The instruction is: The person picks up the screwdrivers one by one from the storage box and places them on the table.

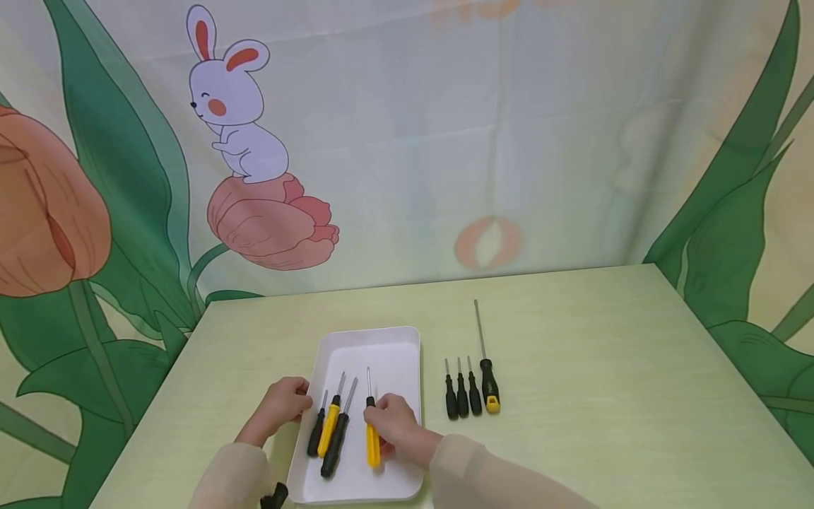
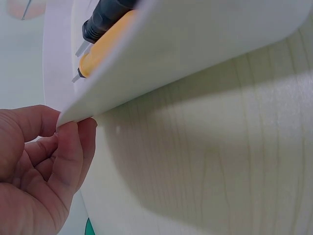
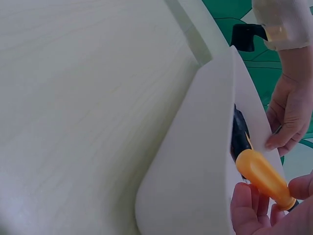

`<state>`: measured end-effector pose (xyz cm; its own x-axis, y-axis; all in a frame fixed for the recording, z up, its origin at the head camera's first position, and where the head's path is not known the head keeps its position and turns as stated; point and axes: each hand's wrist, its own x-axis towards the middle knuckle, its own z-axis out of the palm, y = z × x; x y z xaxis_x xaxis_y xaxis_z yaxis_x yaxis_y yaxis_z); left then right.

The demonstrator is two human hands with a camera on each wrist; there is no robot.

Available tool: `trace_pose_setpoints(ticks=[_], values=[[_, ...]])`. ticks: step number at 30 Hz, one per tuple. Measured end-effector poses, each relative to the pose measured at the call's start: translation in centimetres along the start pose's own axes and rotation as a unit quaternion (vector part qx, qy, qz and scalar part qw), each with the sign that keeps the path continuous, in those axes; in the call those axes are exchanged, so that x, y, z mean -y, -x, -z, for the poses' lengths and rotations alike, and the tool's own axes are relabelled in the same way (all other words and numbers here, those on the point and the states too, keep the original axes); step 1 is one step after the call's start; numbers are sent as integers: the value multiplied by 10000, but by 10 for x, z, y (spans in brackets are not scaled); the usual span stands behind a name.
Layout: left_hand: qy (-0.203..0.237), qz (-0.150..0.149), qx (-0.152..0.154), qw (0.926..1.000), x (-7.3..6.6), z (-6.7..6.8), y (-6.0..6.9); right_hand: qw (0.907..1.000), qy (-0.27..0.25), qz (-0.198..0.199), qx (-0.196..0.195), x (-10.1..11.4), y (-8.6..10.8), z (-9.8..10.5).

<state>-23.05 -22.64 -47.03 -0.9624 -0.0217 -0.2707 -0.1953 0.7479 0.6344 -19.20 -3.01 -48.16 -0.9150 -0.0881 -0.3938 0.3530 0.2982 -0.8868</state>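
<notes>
A white tray [image 1: 388,346] lies on the table with several screwdrivers inside. My left hand [image 1: 283,404] pinches the tray's left rim between thumb and fingers, as the left wrist view also shows. Over the tray's right half, my right hand [image 1: 397,423] grips a yellow-handled screwdriver [image 1: 373,445] near its black collar, shaft pointing away. To its left in the tray are a small black screwdriver [image 1: 316,433], another yellow screwdriver [image 1: 328,428] and a longer black screwdriver [image 1: 335,445], side by side. The right wrist view shows the gripped yellow handle [image 3: 264,178] just inside the tray wall.
Right of the tray, three small black screwdrivers [image 1: 462,396] lie in a row beside a long black-and-yellow screwdriver [image 1: 488,385]. The pale wood-grain table [image 1: 604,367] ends at a printed curtain [image 1: 407,141] with a rabbit and tulips.
</notes>
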Motion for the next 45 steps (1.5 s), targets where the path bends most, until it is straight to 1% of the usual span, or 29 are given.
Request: trace_pose_setpoints(ticks=[7,15,24,33,38,45], values=[[25,-7,-35,10000,0,0,0,9992,-231,-84,299,5,1,11],[47,0,-31,10000,0,0,0,9984,-393,-140,389,11,2,21],[15,7,-13,10000,-2,0,0,9960,-649,-141,590,17,6,31],[25,14,-6,10000,-1,0,0,9949,-730,-239,652,20,4,40],[-22,53,35,10000,-1,0,0,9949,-738,-278,624,21,3,46],[-22,55,37,10000,-2,1,1,9943,-812,-219,659,23,1,58]])
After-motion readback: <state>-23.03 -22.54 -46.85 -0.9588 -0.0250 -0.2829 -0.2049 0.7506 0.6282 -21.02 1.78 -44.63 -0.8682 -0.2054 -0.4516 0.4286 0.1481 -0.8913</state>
